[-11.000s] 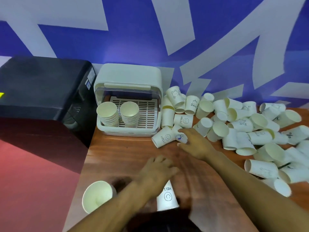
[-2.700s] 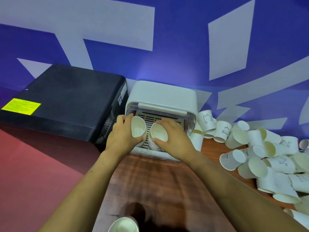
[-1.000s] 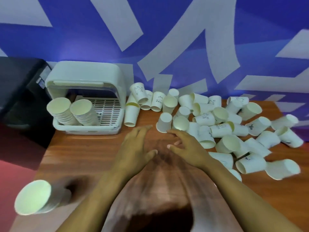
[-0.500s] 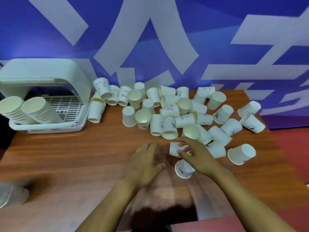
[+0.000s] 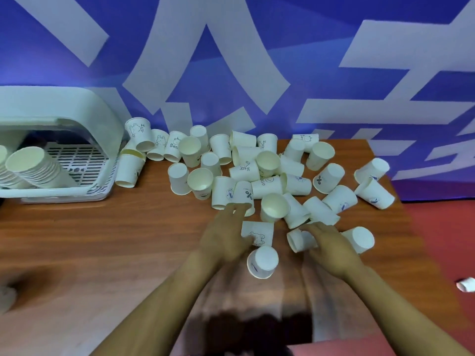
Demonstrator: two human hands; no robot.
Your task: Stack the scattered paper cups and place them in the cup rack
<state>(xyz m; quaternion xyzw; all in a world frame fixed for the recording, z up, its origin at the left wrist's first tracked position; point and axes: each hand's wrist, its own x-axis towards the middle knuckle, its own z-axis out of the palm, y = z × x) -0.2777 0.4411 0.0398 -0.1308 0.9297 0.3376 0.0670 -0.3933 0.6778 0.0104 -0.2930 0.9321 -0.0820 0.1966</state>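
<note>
Your left hand (image 5: 226,237) is gripping the bunny-printed cup (image 5: 257,233); your right hand (image 5: 331,246) is grasping a plain cup (image 5: 299,240) beside cups (image 5: 267,186) reading "HELLO" mid-surface (image 5: 102,247).

Reddish-brown wooden table (image 5: 108,242) is covered in loose white paper cups (image 5: 267,176), mostly tipped over on the far right half. A white plastic cup rack (image 5: 77,140) sits far left.

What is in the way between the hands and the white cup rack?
Nothing visible. Bare wooden table lies between the left hand, right hand and the cup rack. The loose paper cups lie mostly to the rack's right.
</note>
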